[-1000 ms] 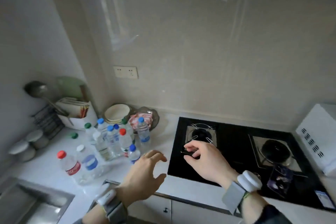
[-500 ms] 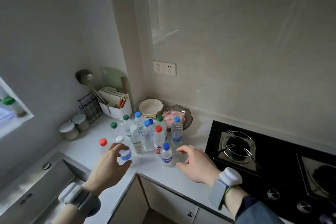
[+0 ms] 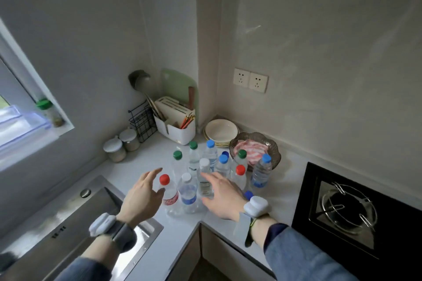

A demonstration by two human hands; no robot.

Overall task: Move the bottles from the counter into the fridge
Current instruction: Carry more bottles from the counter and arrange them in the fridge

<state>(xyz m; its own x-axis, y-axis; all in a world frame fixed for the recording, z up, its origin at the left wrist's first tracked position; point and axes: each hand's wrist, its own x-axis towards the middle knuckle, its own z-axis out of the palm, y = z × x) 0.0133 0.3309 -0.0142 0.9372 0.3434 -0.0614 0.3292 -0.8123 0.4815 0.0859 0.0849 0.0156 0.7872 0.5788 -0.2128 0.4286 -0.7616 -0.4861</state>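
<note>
Right hand [image 3: 222,198] covers the lower part of a white-capped bottle [image 3: 204,174], and only a blue cap [image 3: 248,194] peeks past the wrist; left hand [image 3: 142,198] hides part of the red-capped bottle [image 3: 169,196], contact unclear; hob [image 3: 356,207] and sink [image 3: 68,219] run off frame

Bottle labels [image 3: 188,198] — all illegible

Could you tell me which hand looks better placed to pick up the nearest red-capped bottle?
Probably the left. The left hand is open right beside the red-capped bottle, fingers nearly around it, while the right hand reaches toward the white-capped bottles further right.
</note>
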